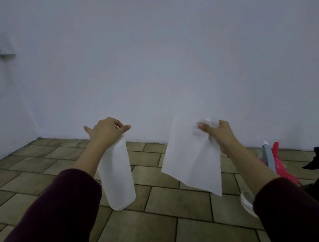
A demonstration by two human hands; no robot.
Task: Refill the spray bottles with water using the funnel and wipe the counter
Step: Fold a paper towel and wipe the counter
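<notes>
Above the tan tiled counter, the right hand pinches a thin white paper sheet by its top corner; limp and tearable, likely better bunched. The left hand grips the white paper-towel roll standing left of the sheet.

- The paper towel roll hangs from the left hand above the tiled counter, left of centre.
- The torn sheet hangs from the right hand, right of the roll and apart from it.
- Spray bottles cluster at the counter's right edge near the back wall, behind the right forearm.
</notes>
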